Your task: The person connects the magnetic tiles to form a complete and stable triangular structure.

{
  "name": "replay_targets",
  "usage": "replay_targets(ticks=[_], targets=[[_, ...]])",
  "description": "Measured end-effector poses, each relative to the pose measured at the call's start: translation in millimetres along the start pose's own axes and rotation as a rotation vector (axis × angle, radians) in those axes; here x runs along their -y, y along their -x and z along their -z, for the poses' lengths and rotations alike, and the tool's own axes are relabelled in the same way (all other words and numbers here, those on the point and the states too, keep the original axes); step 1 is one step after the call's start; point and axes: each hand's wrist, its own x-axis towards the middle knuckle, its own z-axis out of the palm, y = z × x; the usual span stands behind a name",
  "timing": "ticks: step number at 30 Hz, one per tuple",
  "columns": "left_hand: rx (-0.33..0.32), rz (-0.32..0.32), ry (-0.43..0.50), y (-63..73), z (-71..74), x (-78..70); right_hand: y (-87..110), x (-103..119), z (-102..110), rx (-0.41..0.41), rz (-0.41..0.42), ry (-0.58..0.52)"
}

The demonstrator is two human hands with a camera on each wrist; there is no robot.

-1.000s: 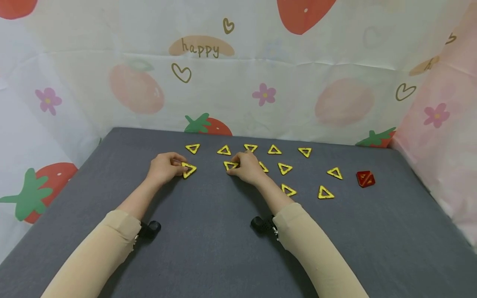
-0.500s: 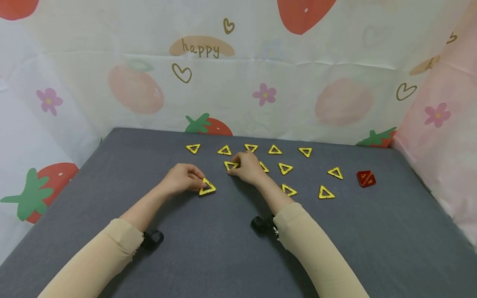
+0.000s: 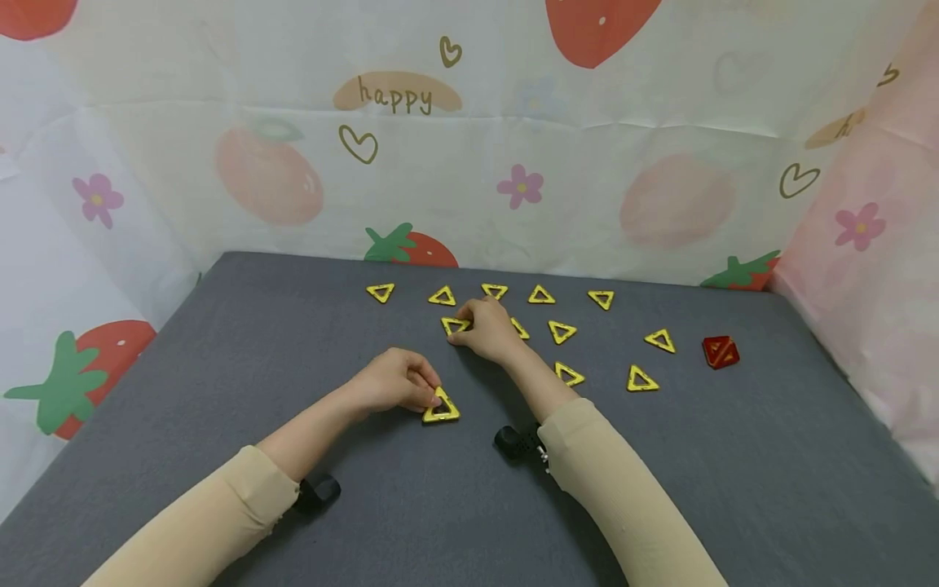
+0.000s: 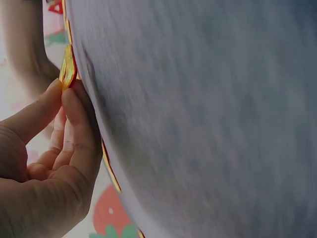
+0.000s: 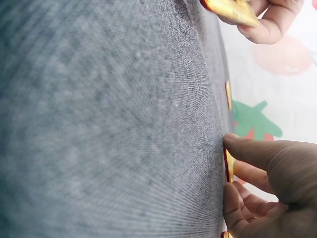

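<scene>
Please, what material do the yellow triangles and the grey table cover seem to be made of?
The yellow triangle pinched by the left hand looks like rigid glossy plastic, an open frame with a shiny edge; possibly translucent. The grey table cover looks like matte woven fabric: the right wrist view shows fine thread texture.

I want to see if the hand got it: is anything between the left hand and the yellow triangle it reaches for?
No, nothing is in between. The left hand already pinches the yellow plastic triangle frame at its edge, on the grey cloth table. The right hand rests farther back, on another yellow triangle frame.
</scene>
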Motion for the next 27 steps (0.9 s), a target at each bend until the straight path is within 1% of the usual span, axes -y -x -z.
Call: replay_targets(ticks=[4, 10, 15, 18, 21, 24, 27], targets=[[0.054, 0.005, 0.017, 3.5, -15.5, -6.7, 0.2, -0.8, 0.1, -0.004, 0.001, -0.007], [0.129, 0.008, 0.013, 9.4, -39.7, -15.8, 0.9, -1.5, 0.2, -0.004, 0.009, -0.020], [0.168, -0.001, 0.009, 13.4, -53.5, -21.2, 1.0, -1.3, 0.6, -0.007, 0.017, -0.024], [0.155, 0.000, -0.006, 14.0, -59.1, -22.8, 1.0, -1.3, 0.8, -0.009, 0.015, -0.024], [0.114, 0.006, -0.042, 14.0, -63.5, -24.5, 0.9, -1.5, 0.9, -0.011, 0.015, -0.025], [0.069, 0.001, -0.120, 14.7, -67.0, -26.9, 0.9, -2.0, 0.8, -0.013, 0.017, -0.024], [0.038, -0.034, -0.198, 15.1, -70.0, -28.5, 1.3, -2.5, 0.9, -0.016, 0.018, -0.026]])
